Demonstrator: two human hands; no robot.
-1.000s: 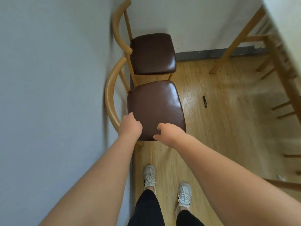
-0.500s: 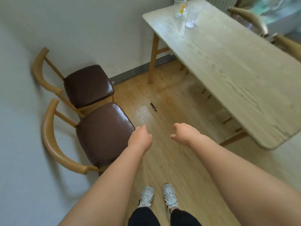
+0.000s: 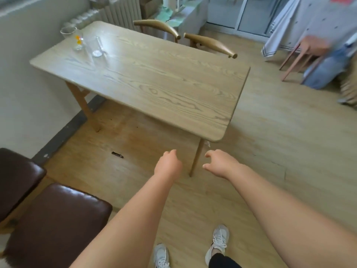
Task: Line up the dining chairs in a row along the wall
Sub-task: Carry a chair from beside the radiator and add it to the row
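Note:
Two dining chairs with dark brown leather seats stand side by side at the lower left, the near chair (image 3: 56,219) and the far chair (image 3: 17,178), both cut off by the frame edge. Two more chairs are tucked behind the wooden table, only their curved wooden backrests showing: one backrest (image 3: 157,26) and another backrest (image 3: 210,44). My left hand (image 3: 169,165) and my right hand (image 3: 220,163) hover over the floor in front of me, empty, fingers loosely curled and apart, well clear of every chair.
A light wooden dining table (image 3: 154,82) fills the middle, with two glass vessels (image 3: 81,42) at its far left corner. A small dark object (image 3: 117,154) lies on the floor. A person (image 3: 326,55) stands at the far right beside a pink stool (image 3: 297,57). A radiator (image 3: 116,13) lines the back wall.
Both hands have let go of the near chair's seat and lifted away. My view has swung right from the chairs at the wall toward the table and room.

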